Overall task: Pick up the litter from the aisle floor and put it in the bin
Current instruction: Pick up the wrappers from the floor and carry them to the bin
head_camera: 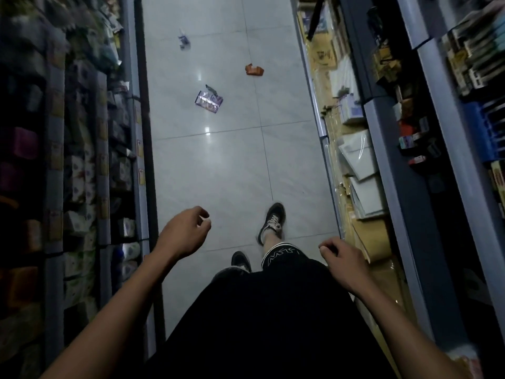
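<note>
Ahead at 12 o'clock, purple wrapper [209,101] lies nearest; we walk up, left hand [185,232] and right hand [343,265] loosely curled, grasping nothing, then crouch.

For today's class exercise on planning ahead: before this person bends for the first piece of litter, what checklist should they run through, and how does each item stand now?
1. Nearest litter located: ok. The shiny purple foil wrapper lies on the pale tiled floor ahead.
2. Other litter counted: ok. A crumpled orange wrapper and a small bluish scrap lie farther down the aisle.
3. Hands free: ok. The left hand and the right hand hang loosely curled and hold nothing.
4. Within reach: not ok. All three pieces lie well beyond the leading black shoe.
5. Path clear: ok. Only bare floor shows between shoe and purple wrapper.
6. Bin located: cannot tell. No bin is in view.
</note>
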Available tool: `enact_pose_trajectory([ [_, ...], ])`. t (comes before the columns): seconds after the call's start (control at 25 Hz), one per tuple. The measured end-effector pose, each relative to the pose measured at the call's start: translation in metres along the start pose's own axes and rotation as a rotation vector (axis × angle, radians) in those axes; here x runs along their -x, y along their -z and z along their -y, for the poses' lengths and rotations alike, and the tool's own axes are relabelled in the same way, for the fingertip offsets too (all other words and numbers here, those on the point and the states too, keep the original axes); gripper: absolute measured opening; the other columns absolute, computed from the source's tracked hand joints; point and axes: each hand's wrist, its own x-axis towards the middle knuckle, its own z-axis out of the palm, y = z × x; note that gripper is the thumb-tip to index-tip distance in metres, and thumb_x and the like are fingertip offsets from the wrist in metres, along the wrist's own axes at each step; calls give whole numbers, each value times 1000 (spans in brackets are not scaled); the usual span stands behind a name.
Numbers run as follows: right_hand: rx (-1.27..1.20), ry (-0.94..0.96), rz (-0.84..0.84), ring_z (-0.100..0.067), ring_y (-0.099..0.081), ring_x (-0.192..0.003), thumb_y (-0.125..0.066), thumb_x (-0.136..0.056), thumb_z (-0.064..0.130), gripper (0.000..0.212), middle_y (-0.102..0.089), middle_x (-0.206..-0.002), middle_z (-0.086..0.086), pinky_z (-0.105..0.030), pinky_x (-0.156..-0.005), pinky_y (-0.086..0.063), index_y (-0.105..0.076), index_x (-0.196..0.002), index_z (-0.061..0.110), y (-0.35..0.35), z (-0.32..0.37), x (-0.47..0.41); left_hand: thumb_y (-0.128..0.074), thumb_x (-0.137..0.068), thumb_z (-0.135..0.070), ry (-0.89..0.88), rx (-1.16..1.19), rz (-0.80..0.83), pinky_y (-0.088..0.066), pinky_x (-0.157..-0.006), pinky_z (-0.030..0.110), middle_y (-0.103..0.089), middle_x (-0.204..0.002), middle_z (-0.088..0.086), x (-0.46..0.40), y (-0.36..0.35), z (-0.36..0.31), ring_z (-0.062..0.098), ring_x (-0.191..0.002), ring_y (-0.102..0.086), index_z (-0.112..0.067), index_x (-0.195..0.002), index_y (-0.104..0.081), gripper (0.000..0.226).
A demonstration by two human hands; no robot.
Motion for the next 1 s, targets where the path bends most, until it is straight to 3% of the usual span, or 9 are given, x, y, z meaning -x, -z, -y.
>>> enact_pose_trajectory([
  [0.36, -12, 53, 44, -13, -65, -85, -61, -94, 33, 10, -70, -89, 10, -31, -75, -50, -69, -89, 30, 90, 86, -184, -52, -98, -39, 85, -20, 10, -53, -77, 35, -68, -100, -7, -116, 57, -80, 13, -88, -64, -24, -120, -66, 30],
  [0.6, 114, 181, 126, 1, -60, -81, -55, -93, 40, 12, -66, -87, 20, -22, -62, -42, -66, -89, 37, 135, 167, -283, -54, -97, -36, 250, 88, -21, -54, -80, 34, -67, -96, -9, -160, 82, -85, 11, -88, -65, -25, -116, -68, 25],
  [1.0, 152, 229, 115, 3, -61, -78, -58, -93, 37, 11, -68, -85, 18, -21, -64, -44, -68, -89, 34, 178, 326, -424, -52, -97, -39, 295, 171, -15, -54, -82, 35, -72, -108, -6, -328, 190, -85, 11, -92, -65, -26, -117, -65, 27],
])
